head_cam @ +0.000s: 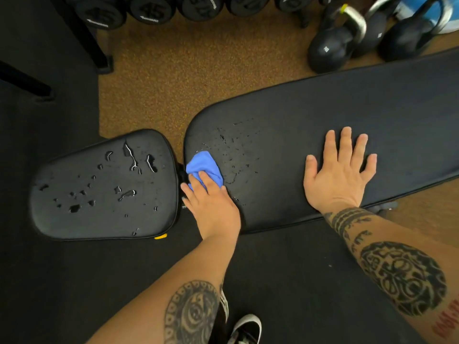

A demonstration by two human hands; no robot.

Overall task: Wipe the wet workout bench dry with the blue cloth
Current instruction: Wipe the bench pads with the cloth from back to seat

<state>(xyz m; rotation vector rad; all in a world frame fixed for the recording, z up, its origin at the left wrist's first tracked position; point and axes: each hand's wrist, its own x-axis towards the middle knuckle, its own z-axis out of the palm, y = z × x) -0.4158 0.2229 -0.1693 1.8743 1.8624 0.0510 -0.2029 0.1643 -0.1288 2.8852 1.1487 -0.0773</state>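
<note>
Pressing the blue cloth (204, 167) flat against the long back pad (335, 115) of the workout bench, right at the pad's rounded end beside the gap — left hand (212, 204) on top, fingers (198, 182) extended and spread over the bunched fabric, pinning it down rather than curled around it. Right hand (339, 173) laid palm-down further along the same pad, fingers splayed wide, gripping nothing, apparently only bracing.

Judged roughly halfway, perhaps less. Looked dry and matte along the long pad from the right hand outward to its far end. Showed a scatter of fine droplets (233, 150) just beyond the cloth, between it and the right hand, so that end of the pad was not yet finished. Untouched by the look of it — the short seat pad (74, 219) across the gap from the cloth, carrying many larger beads and a few glinting puddles (131, 157) over most of its surface.

Left to do, then: clear the speckled patch beside the cloth, cross the gap, dry the whole seat pad. Could not tell how damp the cloth itself was. Kettlebells (330, 48) and a dumbbell rack (149, 8) stood on the floor beyond the bench, well apart from the work.
</note>
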